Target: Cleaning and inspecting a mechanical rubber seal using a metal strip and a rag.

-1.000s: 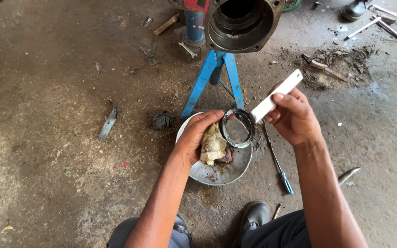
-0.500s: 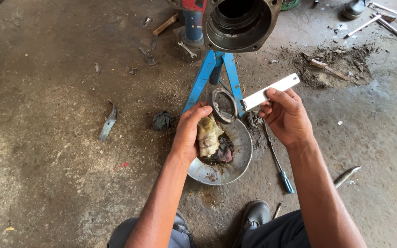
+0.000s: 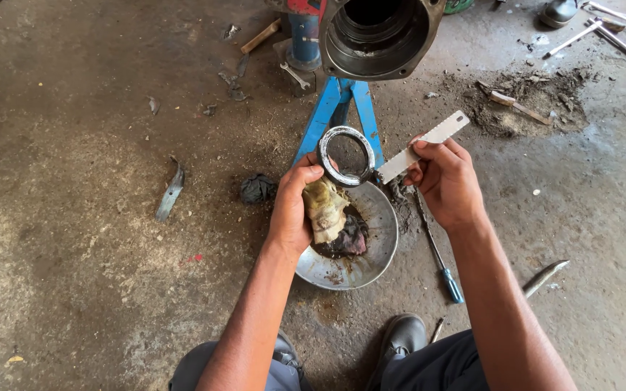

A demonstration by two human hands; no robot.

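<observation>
Left hand [image 3: 293, 210]: fingers closed on metal ring [image 3: 346, 156] and dirty rag [image 3: 325, 210], above metal bowl [image 3: 378, 246]. Right hand [image 3: 447, 181]: fingers closed on flat metal strip [image 3: 423, 145]. Ring raised higher than half a second ago.

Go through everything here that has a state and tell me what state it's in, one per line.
Left hand: closed on the metal ring and a rag.
Metal ring: held upright above the pan.
Rag: dirty, bunched in the left hand.
Right hand: gripping a flat metal strip.
Flat metal strip: tilted, raised.
Pan: on the floor, greasy.
Housing: open, bore empty.
Screwdriver: lying on the floor.
</observation>
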